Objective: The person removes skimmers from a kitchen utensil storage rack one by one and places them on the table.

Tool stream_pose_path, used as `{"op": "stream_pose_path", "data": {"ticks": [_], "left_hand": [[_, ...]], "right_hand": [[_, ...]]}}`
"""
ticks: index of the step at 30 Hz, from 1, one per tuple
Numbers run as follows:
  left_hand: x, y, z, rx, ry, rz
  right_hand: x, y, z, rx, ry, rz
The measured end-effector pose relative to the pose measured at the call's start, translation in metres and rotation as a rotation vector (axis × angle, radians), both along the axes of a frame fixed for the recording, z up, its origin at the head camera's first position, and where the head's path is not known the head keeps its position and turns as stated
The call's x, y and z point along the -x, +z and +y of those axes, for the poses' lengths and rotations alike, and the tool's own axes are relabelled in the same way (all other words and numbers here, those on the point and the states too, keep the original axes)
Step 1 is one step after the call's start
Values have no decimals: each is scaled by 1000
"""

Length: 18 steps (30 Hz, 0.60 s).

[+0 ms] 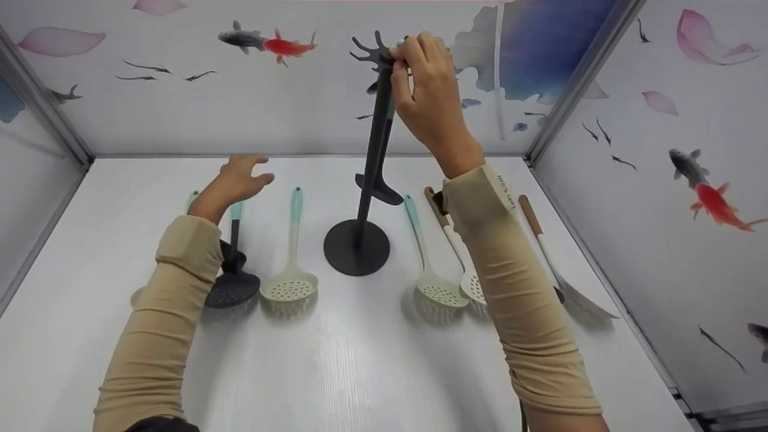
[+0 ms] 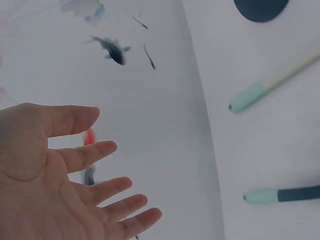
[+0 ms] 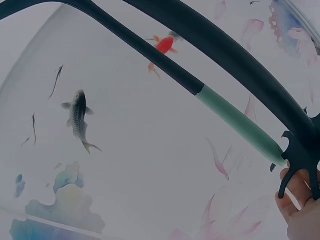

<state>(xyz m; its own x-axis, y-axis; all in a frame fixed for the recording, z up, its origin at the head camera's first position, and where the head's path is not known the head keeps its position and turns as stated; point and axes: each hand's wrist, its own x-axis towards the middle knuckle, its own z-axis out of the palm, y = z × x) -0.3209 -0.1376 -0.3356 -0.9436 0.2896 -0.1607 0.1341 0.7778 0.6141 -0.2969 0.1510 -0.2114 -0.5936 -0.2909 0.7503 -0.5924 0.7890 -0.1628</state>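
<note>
A black utensil stand point(image 1: 357, 249) with a round base and a crown of hooks stands mid-table. My right hand point(image 1: 433, 96) is up at its hooks, thumb and fingertips pinching the handle end of a black kitchen utensil with a mint handle point(image 3: 240, 122). That utensil hangs down along the post, its dark head point(image 1: 384, 191) above the base. My left hand point(image 1: 234, 180) is empty, fingers spread, over the back left of the table; its palm point(image 2: 30, 190) shows in the left wrist view. Closest to it are a black skimmer point(image 1: 233, 291) and a cream skimmer point(image 1: 290, 287), both mint-handled.
Right of the stand lie another cream skimmer point(image 1: 442, 292), a white skimmer with a brown handle point(image 1: 473, 287) and a brown-handled turner point(image 1: 576, 295). Further utensils lie partly hidden under both forearms. Printed panels point(image 1: 300, 108) wall the white table point(image 1: 336, 360) at the back and sides.
</note>
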Motion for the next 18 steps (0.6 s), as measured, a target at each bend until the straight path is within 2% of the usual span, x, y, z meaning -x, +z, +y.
{"op": "stream_pose_path", "data": {"ticks": [6, 11, 14, 18], "left_hand": [[-3, 13, 45, -224, -118, 172], [-7, 21, 84, -444, -214, 235], [-9, 24, 103, -572, -196, 262], [-9, 28, 117, -690, -106, 316]], "right_hand": [[-3, 1, 1, 15, 32, -33], [-4, 1, 0, 68, 112, -73], [-4, 1, -3, 97, 170, -104], [-4, 4, -5, 138, 239, -158]]}}
